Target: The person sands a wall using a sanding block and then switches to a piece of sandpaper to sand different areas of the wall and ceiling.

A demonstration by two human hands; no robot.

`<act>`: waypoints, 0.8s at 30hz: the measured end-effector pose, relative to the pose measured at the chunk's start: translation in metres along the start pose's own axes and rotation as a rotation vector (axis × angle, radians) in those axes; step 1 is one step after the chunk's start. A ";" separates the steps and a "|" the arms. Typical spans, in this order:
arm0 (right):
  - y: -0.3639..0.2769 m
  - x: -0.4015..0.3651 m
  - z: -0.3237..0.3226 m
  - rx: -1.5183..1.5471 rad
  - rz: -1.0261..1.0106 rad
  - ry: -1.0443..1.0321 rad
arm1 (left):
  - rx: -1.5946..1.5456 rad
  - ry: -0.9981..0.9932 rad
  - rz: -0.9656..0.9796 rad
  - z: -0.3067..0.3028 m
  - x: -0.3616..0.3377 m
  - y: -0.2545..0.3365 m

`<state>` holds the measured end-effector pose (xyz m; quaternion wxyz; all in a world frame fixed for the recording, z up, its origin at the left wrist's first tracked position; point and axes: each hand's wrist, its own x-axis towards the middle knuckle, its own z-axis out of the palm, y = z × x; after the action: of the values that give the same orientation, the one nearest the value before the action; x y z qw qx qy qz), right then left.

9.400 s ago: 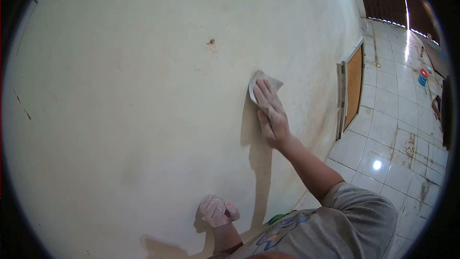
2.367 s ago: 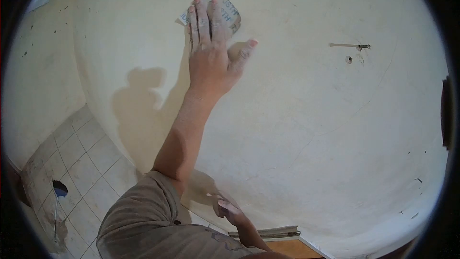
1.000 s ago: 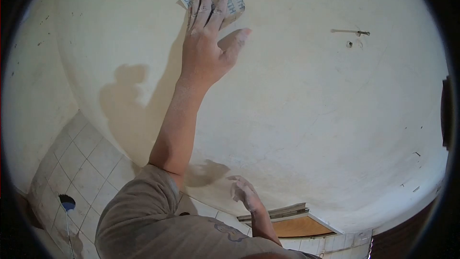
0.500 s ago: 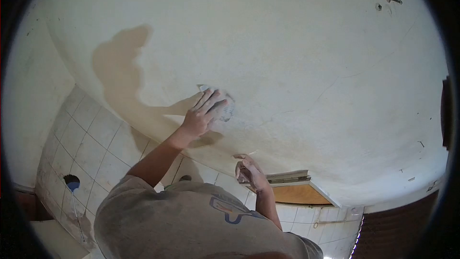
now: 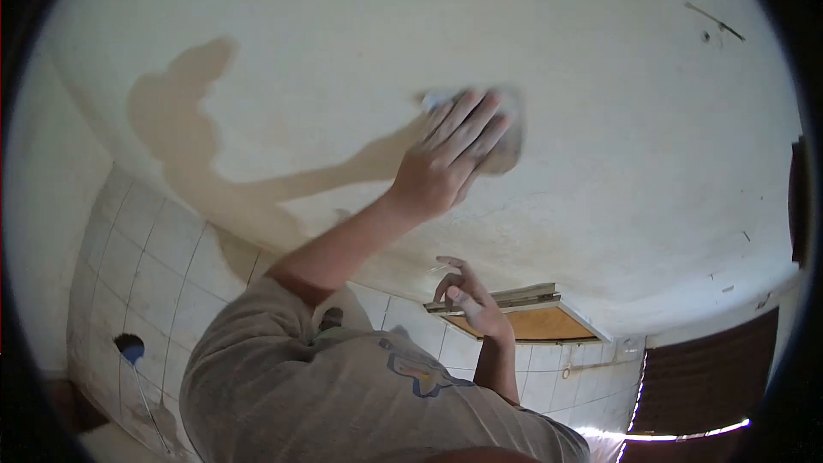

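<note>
My left hand point(image 5: 454, 150) is pressed against the pale wall point(image 5: 591, 86), fingers stretched over a sheet of sandpaper point(image 5: 512, 141). Grey edges of the sheet show past the fingertips, and a whitish corner sticks out on the left; the rest is hidden under the hand. White dust coats the fingers. Lower down, close to the wall, my right hand point(image 5: 478, 309) hangs in the air with its fingers loosely bent and apart. I see nothing in it.
A blue-headed brush with a long handle point(image 5: 130, 349) stands over the tiled floor point(image 5: 159, 274) at left. An orange-brown panel in a pale frame point(image 5: 540, 323) lies beyond my right hand. Dark blinds point(image 5: 711, 373) hang at lower right. A metal piece point(image 5: 716, 21) juts from the wall.
My left hand has slid up and to the right across the wall with the sandpaper. My right hand has shifted slightly right, its fingers still loosely bent. The view has tilted a little.
</note>
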<state>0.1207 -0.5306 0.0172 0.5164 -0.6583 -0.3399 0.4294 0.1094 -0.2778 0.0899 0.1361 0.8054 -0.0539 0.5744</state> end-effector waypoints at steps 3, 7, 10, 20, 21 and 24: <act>0.038 -0.022 -0.007 -0.085 0.030 -0.060 | -0.108 -0.137 -0.094 0.037 -0.111 0.012; 0.040 -0.022 -0.029 -0.258 0.098 -0.108 | -0.267 -0.529 -0.165 0.033 -0.275 0.015; 0.051 -0.015 -0.048 -0.313 0.082 -0.166 | -0.079 -1.016 -0.579 0.000 -0.434 -0.011; 0.066 -0.038 -0.121 -0.201 0.085 -0.532 | 0.216 0.120 -0.761 -0.081 -0.203 -0.018; 0.053 -0.048 -0.130 -0.220 0.079 -0.523 | 0.241 0.203 -0.738 -0.074 -0.173 -0.011; 0.064 -0.055 -0.158 -0.289 -0.172 -0.469 | 0.248 0.356 -0.748 -0.036 -0.096 0.011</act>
<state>0.2437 -0.6563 -0.0179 0.3589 -0.5766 -0.5623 0.4717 0.0418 -0.2848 0.0127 0.2445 0.6679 0.3355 0.6177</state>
